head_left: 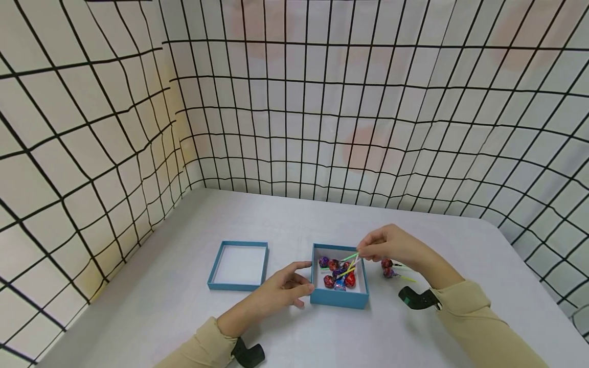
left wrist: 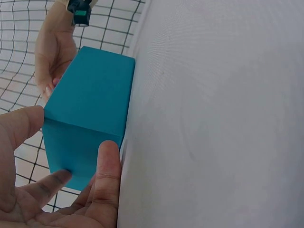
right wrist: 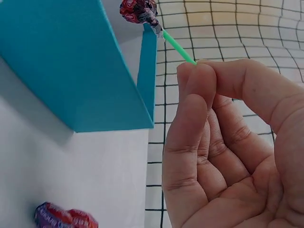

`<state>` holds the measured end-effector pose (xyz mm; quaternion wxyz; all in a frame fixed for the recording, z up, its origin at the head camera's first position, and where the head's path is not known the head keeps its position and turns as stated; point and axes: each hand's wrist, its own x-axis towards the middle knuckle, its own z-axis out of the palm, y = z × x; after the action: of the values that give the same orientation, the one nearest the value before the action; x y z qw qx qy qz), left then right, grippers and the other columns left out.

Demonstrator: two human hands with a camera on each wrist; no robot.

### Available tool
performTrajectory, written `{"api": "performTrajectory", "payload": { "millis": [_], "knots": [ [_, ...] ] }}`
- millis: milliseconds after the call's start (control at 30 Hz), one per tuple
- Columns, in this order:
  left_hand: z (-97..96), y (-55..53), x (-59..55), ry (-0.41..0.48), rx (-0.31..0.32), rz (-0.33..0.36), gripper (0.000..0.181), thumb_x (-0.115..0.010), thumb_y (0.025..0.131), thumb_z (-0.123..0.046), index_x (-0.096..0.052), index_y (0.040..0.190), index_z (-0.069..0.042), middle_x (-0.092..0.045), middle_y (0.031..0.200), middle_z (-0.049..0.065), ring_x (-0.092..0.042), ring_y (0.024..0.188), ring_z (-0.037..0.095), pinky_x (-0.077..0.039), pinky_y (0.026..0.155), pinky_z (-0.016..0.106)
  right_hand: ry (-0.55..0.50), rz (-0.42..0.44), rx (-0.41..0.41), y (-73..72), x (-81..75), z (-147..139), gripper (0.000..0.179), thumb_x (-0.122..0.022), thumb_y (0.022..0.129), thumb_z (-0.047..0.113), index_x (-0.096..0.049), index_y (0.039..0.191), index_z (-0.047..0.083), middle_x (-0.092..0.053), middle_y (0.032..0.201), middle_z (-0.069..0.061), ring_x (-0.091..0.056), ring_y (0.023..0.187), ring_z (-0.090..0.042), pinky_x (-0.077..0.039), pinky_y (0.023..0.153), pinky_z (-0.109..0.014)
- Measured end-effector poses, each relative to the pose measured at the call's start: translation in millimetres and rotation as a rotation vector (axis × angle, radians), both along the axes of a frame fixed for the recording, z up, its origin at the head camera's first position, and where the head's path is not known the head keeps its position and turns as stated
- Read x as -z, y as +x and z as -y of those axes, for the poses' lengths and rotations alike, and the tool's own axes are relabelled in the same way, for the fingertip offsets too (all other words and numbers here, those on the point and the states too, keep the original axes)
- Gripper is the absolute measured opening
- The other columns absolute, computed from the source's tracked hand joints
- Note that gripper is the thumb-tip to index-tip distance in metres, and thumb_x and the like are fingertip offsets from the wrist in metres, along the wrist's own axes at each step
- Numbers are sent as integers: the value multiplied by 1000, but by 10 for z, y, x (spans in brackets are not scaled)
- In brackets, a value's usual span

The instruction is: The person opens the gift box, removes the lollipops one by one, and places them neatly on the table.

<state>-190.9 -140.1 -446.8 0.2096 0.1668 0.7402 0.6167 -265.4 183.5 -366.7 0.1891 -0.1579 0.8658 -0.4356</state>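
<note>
A blue box with a white inside stands on the table, its top uncovered. Several wrapped lollipops with coloured sticks lie inside it. My right hand, over the box's right side, pinches a lollipop by its green stick between thumb and fingertips. In the right wrist view that lollipop's red and dark wrapper is near the box rim. My left hand is at the box's left side, fingers spread. Its fingertips rest against the blue wall in the left wrist view.
The blue-edged lid lies inside up to the left of the box. More wrapped lollipops lie on the white table right of the box, beside my right forearm. A white wall with a black grid surrounds the table.
</note>
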Motion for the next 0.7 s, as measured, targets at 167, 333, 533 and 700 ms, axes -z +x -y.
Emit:
{"api": "performTrajectory", "payload": {
  "millis": [167,333,533,700],
  "knots": [
    [-2,-9,3,0,-3,9,61,-67,108,-27,-43,163,-14,-65,124,13,-67,100,18,-65,85,31,-14,-4,7,52,14,-127,29,-76,101,26,-77,114,0,-75,95,-4,-65,84,-21,-59,76,-34],
    [-1,-5,5,5,0,5,62,-68,108,-28,-43,163,-13,-65,123,12,-67,100,19,-65,85,32,-38,8,22,88,36,-247,31,-75,103,25,-75,117,-3,-77,99,-7,-69,90,-25,-62,85,-34],
    [0,-2,-5,6,-6,15,62,-69,108,-28,-44,163,-14,-65,123,12,-67,100,18,-65,85,31,-52,25,55,135,59,-359,32,-75,103,26,-75,118,-3,-79,104,-9,-70,93,-20,-62,89,-31],
    [-4,6,-16,6,-5,12,61,-68,108,-26,-44,162,-13,-65,123,13,-67,99,19,-65,85,31,-69,33,74,178,82,-443,33,-74,103,24,-74,120,-4,-78,108,-9,-68,95,-17,-62,89,-27]
  ]
}}
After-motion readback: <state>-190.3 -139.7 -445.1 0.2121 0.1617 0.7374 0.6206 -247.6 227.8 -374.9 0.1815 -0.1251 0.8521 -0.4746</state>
